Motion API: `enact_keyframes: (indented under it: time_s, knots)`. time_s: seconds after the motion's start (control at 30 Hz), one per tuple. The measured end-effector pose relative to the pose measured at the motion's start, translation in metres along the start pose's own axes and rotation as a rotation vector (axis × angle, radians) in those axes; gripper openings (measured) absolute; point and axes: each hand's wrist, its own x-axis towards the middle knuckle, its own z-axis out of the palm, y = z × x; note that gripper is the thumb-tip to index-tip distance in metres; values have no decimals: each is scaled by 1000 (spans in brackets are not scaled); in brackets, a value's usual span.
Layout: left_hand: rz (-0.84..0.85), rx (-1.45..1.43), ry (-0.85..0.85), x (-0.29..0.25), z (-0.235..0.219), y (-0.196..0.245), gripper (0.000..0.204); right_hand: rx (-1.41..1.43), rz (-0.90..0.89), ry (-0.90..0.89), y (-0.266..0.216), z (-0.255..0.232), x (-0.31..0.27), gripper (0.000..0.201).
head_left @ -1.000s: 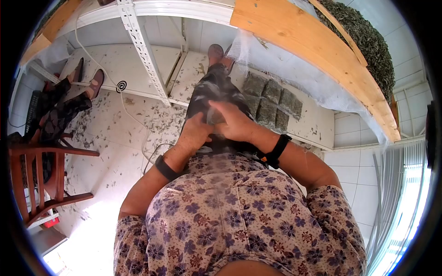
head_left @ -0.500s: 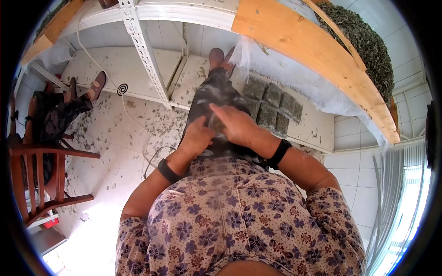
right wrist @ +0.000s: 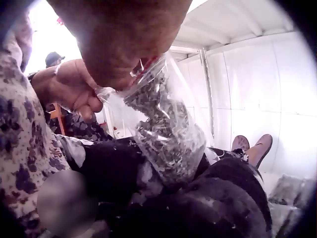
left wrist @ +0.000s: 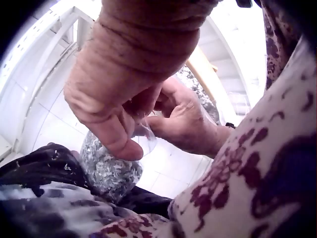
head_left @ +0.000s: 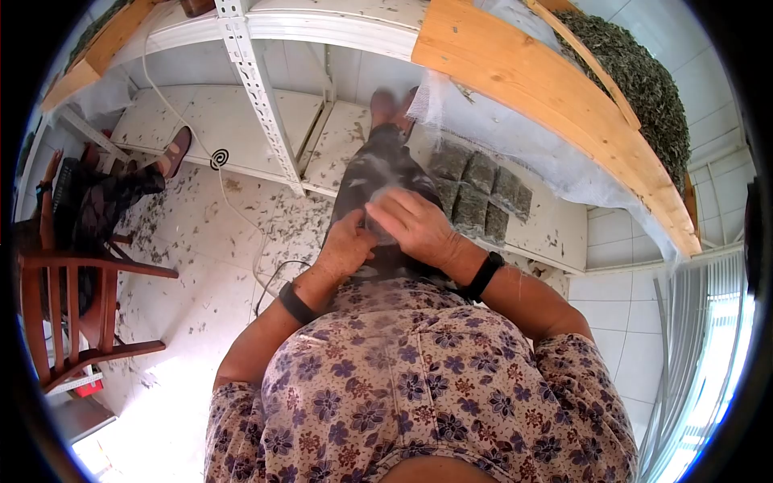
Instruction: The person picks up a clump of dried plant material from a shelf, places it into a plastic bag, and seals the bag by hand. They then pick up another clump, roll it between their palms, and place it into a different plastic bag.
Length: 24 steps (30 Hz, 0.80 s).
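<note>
While the left hand (head_left: pixel 346 245) and right hand (head_left: pixel 415 229) pinch its top edge, both about equally near, a clear bag of leafy flakes (right wrist: pixel 171 131) sits just below them, its long axis slanting down to dark trousers (right wrist: pixel 228 191).

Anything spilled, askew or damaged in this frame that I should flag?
Yes: dark, leaf-like scraps litter the pale floor, and more dot the low white shelf. They look spilled, lying loose while similar material sits in the filled packets. The bag at the lap shows no obvious tear.
</note>
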Motion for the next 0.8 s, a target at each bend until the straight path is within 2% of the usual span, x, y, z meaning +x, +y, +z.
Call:
enact_keyframes:
  time_s: [0.07,0.17,0.27,0.37,0.47,0.67,0.8]
  knots:
    - [6,-65,-35,-3,-1,2,31,-7,-14,-36,3,0,-2,37]
    - [16,-172,-85,-4,-2,0,25,29,-44,-5,10,-2,0,47]
    - [4,-238,-133,-10,-5,6,22,65,135,-4,7,-14,9,59]
    - [-12,-232,-145,-18,-8,13,21,249,359,-39,12,-1,3,68]
    - [-17,-159,-154,-21,-11,11,20,655,636,-228,15,7,3,66]
    - [-1,-94,-159,-25,-11,9,20,703,705,-297,13,8,16,61]
    - [38,-97,-185,-23,-8,1,20,599,641,-251,10,24,13,54]
